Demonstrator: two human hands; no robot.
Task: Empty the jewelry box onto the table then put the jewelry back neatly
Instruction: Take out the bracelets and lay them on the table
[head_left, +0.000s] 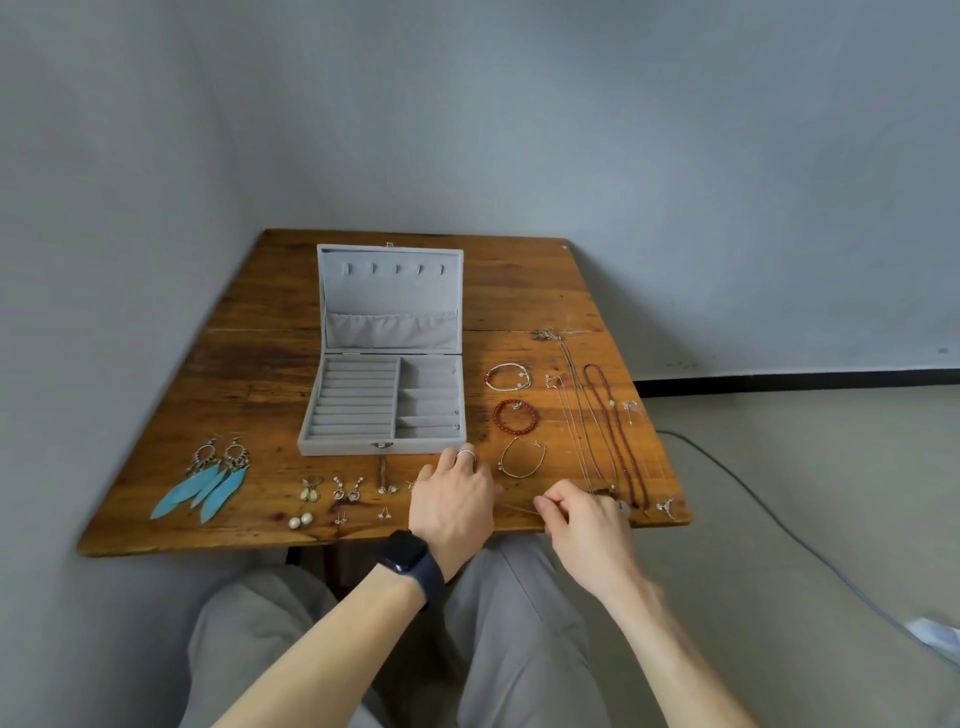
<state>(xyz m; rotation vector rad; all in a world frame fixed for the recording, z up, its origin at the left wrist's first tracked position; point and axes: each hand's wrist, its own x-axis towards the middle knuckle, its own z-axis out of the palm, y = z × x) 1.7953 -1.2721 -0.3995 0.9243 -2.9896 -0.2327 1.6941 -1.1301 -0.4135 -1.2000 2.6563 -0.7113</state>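
While pinching the thin chain with the right grip, left grip flat on the bench, lift by one end: likely light, limp, tangle-prone.

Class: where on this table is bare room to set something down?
Bare wood left of the jewelry box, above the feather earrings, and right of its lid. Crowded: small earrings along the front, bracelets and necklaces at right.

1 dark cable trails across the pale floor below a black baseboard and gray walls.
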